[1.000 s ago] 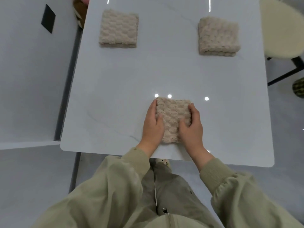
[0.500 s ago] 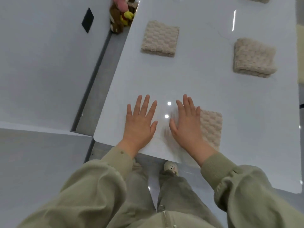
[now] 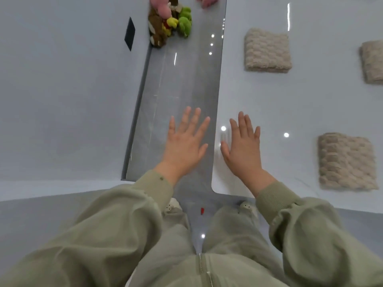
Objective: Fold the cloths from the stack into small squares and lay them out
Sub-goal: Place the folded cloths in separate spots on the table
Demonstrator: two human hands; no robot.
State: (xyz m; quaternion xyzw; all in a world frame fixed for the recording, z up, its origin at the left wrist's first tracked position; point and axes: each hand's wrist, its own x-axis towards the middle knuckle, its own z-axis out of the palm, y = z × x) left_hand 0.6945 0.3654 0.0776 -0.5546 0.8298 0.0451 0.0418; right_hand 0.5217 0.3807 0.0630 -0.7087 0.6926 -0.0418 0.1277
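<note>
Beige knobbly cloth [image 3: 348,162], folded square, lay on the glossy white table [image 3: 300,104] near its front edge, with a second cloth [image 3: 267,52] and third cloth [image 3: 373,62] farther back. Left hand [image 3: 184,146] beside the table and right hand [image 3: 244,150] over its near corner were flat, holding nothing.

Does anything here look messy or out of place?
The folded cloths lie tidy on the table. Odd bits are on the floor: a heap of plush toys against the wall, and a small red scrap between the shoes.

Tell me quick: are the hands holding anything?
Left hand: open, holding nothing, beside the table.
Right hand: open, holding nothing, over the table corner.
</note>
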